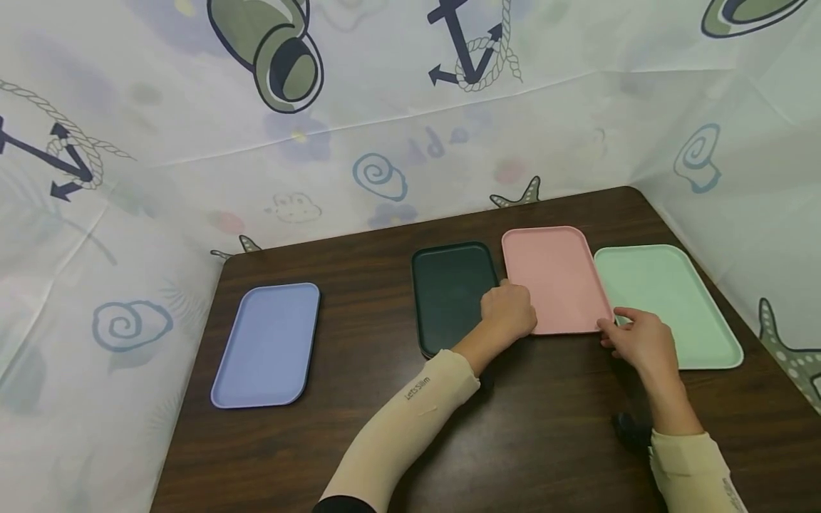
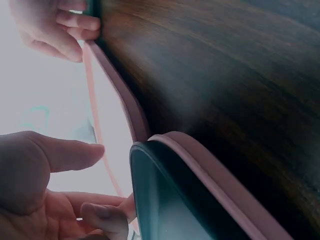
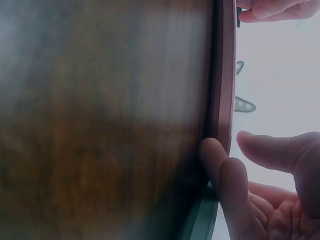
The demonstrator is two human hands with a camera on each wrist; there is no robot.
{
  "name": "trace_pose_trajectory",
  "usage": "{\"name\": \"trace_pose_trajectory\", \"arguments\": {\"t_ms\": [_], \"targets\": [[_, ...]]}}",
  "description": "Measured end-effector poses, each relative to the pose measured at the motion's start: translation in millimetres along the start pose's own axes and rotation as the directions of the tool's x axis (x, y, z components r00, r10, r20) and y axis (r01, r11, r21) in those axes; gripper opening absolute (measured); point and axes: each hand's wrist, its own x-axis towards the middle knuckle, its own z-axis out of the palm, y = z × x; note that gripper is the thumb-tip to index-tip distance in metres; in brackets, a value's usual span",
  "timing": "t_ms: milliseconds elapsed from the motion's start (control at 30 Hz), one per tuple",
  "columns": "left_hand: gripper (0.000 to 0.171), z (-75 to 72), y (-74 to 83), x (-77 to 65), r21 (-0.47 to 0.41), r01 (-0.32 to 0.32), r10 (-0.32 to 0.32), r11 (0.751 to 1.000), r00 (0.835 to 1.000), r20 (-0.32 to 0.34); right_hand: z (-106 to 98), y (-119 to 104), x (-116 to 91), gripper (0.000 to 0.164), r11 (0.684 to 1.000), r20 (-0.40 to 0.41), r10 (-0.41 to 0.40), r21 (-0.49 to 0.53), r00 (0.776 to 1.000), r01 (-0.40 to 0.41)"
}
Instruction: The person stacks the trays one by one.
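Observation:
The pink tray [image 1: 556, 278] lies between a dark green tray [image 1: 452, 292] and a mint green tray [image 1: 673, 306]. My left hand [image 1: 509, 311] holds its left edge, thumb over the top side, other fingers at the gap beside the dark green tray; their contact is partly hidden. At the near right corner, my right hand [image 1: 641, 340] pinches the rim, with the thumb on the inner side and fingertips [image 3: 212, 150] against the outer side. In the left wrist view, another pink rim [image 2: 220, 180] shows directly beneath the dark green tray.
A blue tray [image 1: 269, 345] lies apart on the left of the dark wooden table [image 1: 359, 313]. Patterned white cloth [image 1: 385, 128] rises behind the table and along both sides. The mint green tray sits near the table's right edge.

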Motion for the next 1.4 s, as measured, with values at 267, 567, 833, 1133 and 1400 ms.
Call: {"name": "trace_pose_trajectory", "arguments": {"t_ms": [267, 567, 833, 1133, 1400], "targets": [[0.019, 2.1, 6.5, 10.3, 0.093, 0.024, -0.025, 0.995, 1.0, 0.01, 0, -1, 3, 0.057, 0.999, -0.01, 0.008, -0.032, 1.0, -0.009], [0.019, 11.4, 6.7, 16.7, 0.101, 0.027, -0.019, 0.995, 0.996, -0.083, 3, -1, 7, 0.055, 0.999, -0.038, 0.031, -0.039, 0.999, -0.033], [0.026, 17.9, 3.2, 21.7, 0.024, 0.064, -0.06, 0.998, 0.99, -0.127, 2, 1, 10, 0.063, 0.999, -0.065, 0.039, -0.036, 0.997, -0.041], [0.028, 10.7, -8.2, 21.1, -0.186, 0.021, -0.048, 0.982, 0.988, -0.146, 1, 1, 11, 0.058, 0.999, -0.048, 0.047, 0.001, 0.998, -0.047], [0.012, 2.5, -12.8, 18.0, -0.263, 0.03, -0.071, 0.964, 0.986, -0.148, 1, 2, 10, 0.055, 0.998, -0.041, 0.055, 0.038, 0.998, -0.053]]}}
